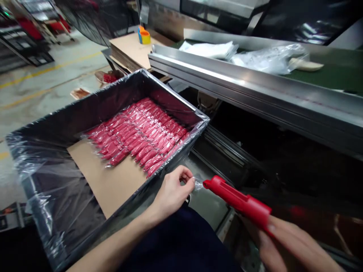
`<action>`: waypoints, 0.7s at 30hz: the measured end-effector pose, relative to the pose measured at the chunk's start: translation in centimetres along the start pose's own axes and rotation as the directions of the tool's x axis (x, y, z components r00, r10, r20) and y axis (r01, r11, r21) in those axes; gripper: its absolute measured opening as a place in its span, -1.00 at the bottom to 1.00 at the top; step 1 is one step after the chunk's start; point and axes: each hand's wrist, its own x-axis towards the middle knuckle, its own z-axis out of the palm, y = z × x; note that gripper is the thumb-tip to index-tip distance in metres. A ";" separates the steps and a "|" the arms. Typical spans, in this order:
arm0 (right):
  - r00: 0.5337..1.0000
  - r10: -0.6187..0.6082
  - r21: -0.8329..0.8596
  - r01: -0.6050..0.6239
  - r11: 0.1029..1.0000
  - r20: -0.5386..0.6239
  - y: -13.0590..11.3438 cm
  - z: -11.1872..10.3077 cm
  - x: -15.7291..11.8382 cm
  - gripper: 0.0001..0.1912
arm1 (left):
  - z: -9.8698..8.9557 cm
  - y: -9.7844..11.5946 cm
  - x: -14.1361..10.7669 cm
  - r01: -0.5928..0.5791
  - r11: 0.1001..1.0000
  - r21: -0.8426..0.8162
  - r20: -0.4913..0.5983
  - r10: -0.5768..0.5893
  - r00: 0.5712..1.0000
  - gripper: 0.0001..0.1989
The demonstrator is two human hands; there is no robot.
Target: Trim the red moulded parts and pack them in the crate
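Observation:
My right hand (272, 234) grips the wide end of a red plastic handle (238, 198), which points up and left with a small loop at its tip. At that tip, my left hand (177, 187) pinches a clear plastic bag (198, 183) between thumb and fingers. Whether the bag touches or covers the handle's tip I cannot tell. Left of my hands stands a large dark crate (31, 128) lined with clear film. Inside it, rows of wrapped red handles (141, 130) lie side by side on a cardboard sheet (113, 185).
A metal-edged conveyor (241, 81) runs along the right, with clear plastic bags (266, 58) on its green belt. Behind the crate, a roll of tape (144, 36) sits on stacked cardboard (133, 49). A fan guard (87, 22) stands at the back left.

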 end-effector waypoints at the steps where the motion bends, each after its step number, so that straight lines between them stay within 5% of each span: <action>1: 0.992 -0.114 0.003 0.114 0.993 0.052 0.0 0.0 0.2 -0.61 | 0.0 0.6 -0.2 -0.004 1.000 -0.026 -0.013 0.004 1.000 -0.88; 5: 0.901 -0.367 -0.010 0.379 0.925 0.230 -0.7 0.3 0.6 -0.62 | 0.9 2.2 -1.4 -0.057 0.994 -0.090 -0.052 0.053 0.997 -0.85; 9: 0.913 -0.356 -0.022 0.367 0.930 0.197 -1.5 0.4 0.6 -0.62 | 1.5 2.6 -2.7 -0.138 0.983 -0.119 -0.108 0.126 0.986 -0.83; 14: 0.835 -0.528 0.039 0.529 0.848 0.156 -1.3 1.0 1.3 -0.61 | 1.4 2.3 -4.6 -0.214 0.973 -0.084 -0.163 0.198 0.967 -0.85; 17: 0.884 -0.465 0.066 0.462 0.884 0.043 -2.3 2.4 0.8 -0.69 | 1.4 1.9 -6.2 -0.250 0.967 -0.046 -0.207 0.236 0.950 -0.85; 21: 0.979 -0.080 0.063 0.093 0.994 -0.187 -6.0 4.7 -1.3 -0.74 | 2.0 0.9 -8.1 -0.295 0.955 -0.017 -0.279 0.278 0.919 -0.87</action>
